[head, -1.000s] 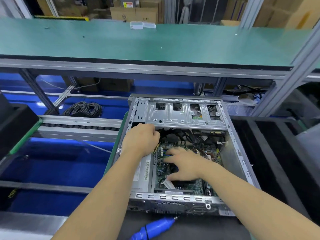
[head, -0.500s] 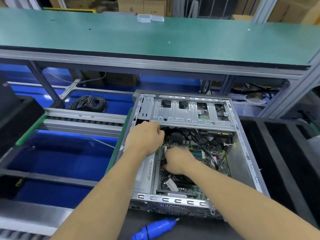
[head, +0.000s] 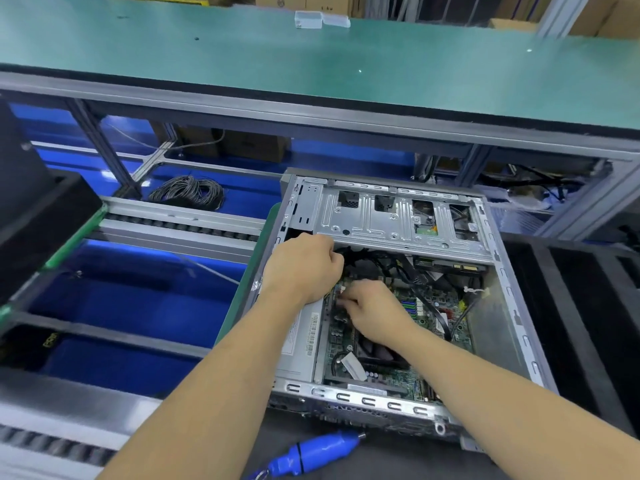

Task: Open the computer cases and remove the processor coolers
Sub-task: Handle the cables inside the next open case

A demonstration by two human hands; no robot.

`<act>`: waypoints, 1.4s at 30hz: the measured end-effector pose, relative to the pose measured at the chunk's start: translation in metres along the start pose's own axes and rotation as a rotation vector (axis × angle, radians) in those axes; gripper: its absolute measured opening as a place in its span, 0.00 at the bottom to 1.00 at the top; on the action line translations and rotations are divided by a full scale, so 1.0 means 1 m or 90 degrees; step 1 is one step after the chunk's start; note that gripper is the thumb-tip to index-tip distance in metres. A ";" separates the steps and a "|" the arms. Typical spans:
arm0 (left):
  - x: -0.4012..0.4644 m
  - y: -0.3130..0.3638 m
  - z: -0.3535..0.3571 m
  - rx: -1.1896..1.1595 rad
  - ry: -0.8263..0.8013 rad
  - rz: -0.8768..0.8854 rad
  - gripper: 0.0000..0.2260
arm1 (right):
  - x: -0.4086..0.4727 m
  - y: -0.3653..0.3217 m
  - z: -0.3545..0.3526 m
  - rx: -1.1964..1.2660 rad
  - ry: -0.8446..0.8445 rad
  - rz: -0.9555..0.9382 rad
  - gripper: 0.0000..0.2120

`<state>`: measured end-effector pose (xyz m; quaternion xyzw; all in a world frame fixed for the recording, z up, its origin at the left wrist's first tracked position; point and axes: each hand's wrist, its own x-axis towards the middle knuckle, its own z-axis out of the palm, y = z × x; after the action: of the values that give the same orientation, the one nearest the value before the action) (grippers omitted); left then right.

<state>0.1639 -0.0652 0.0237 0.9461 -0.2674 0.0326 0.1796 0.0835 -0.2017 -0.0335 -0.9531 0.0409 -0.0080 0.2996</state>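
Left hand (head: 304, 268) fisted around black cables; right hand (head: 372, 311) fingers curled, pinching at green motherboard (head: 426, 306) inside open grey metal computer case (head: 398, 216).

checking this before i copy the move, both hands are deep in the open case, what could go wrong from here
1. The right hand works its fingertips at something small on the motherboard; a hard tug could strain a connector or the board.
2. The left hand is curled by the black cables under the drive cage; its knuckles could scrape the metal edge.
3. The blue screwdriver lies loose near the table's near edge, and a forearm could knock it off.
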 end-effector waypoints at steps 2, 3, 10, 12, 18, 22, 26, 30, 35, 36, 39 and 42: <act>0.000 0.000 0.000 -0.001 0.000 0.000 0.12 | 0.004 0.003 -0.007 0.009 0.078 0.065 0.13; 0.000 0.000 0.000 -0.004 0.000 -0.004 0.12 | 0.006 0.003 -0.011 0.010 0.124 0.100 0.12; 0.000 0.000 -0.001 -0.002 -0.011 -0.002 0.12 | -0.026 -0.014 -0.034 -0.162 -0.012 -0.003 0.19; 0.000 0.000 -0.001 -0.001 -0.013 0.000 0.12 | -0.036 -0.012 -0.048 -0.165 -0.005 -0.032 0.25; 0.001 0.001 -0.002 0.006 -0.030 0.018 0.12 | -0.074 0.001 -0.062 -0.080 -0.379 0.049 0.26; 0.000 0.001 -0.003 0.011 -0.029 0.020 0.12 | -0.080 0.000 -0.047 -0.137 -0.528 0.047 0.12; 0.000 0.003 -0.004 0.015 -0.043 0.013 0.11 | -0.075 -0.009 -0.047 -0.030 -0.551 0.005 0.18; 0.000 0.001 -0.004 0.017 -0.043 0.012 0.11 | -0.069 -0.009 -0.043 0.053 -0.484 -0.033 0.13; -0.003 0.007 -0.008 0.038 -0.045 0.041 0.09 | -0.070 -0.010 -0.043 0.073 -0.480 0.002 0.13; -0.004 0.010 -0.010 0.066 -0.043 0.070 0.09 | -0.071 -0.007 -0.048 0.096 -0.469 0.038 0.14; -0.008 0.031 -0.008 0.141 -0.048 0.221 0.07 | -0.078 0.006 -0.067 0.080 -0.461 0.113 0.18; -0.024 0.062 0.012 0.113 -0.165 0.413 0.14 | -0.082 0.018 -0.080 -0.071 -0.496 0.084 0.18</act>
<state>0.1109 -0.1067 0.0289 0.8204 -0.5702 -0.0095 0.0417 -0.0032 -0.2550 0.0222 -0.8949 -0.0143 0.3757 0.2403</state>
